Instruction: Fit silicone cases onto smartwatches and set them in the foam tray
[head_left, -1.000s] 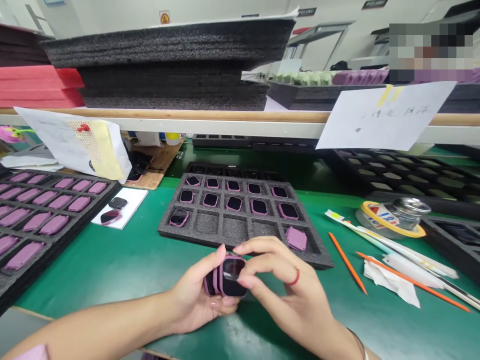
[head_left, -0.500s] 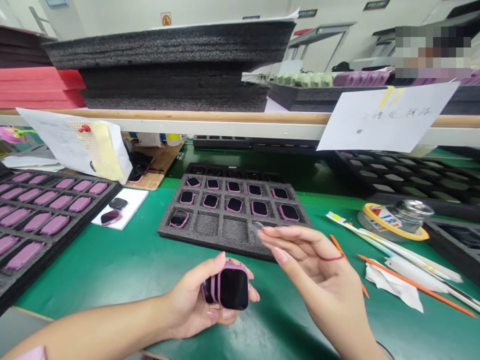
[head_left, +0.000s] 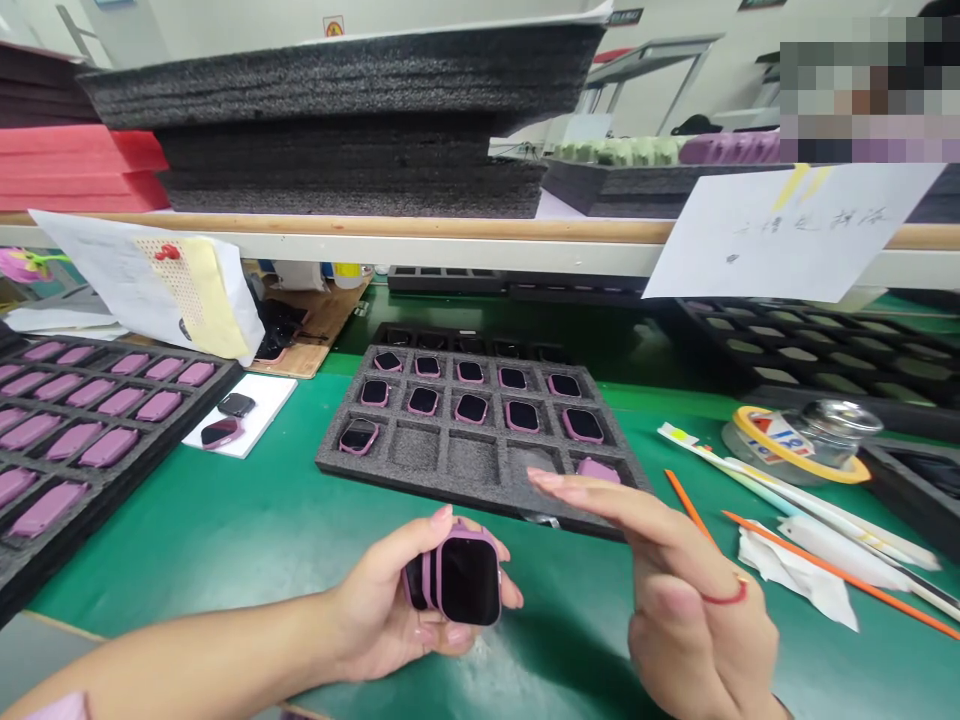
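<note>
Stack of pink-framed, black-faced smartwatch bodies (head_left: 469, 577) sits upright in the left hand (head_left: 382, 600), left fingers (head_left: 439, 634) curled underneath, thumb across the top. Just changed: right hand (head_left: 694, 610) has come off the stack and now stands well to its right, wrist raised, palm side turned inward. Right fingers (head_left: 592, 492) are pressed together and extended, pinching nothing, tips over the front edge of the black foam tray (head_left: 352, 465).

Just past those fingertips, a greyish translucent scrap (head_left: 534, 462) lies in a tray compartment; possibly film, hard to tell. Beside the fingertips, a pink piece (head_left: 598, 470) is partly hidden. Further ahead of the fingers, more watch bodies (head_left: 471, 407) fill the tray's rear rows. Right of the fingers, orange sticks (head_left: 686, 505) lie on the green desk (head_left: 225, 530). Far left of them stands a tray of pink parts (head_left: 112, 420).
</note>
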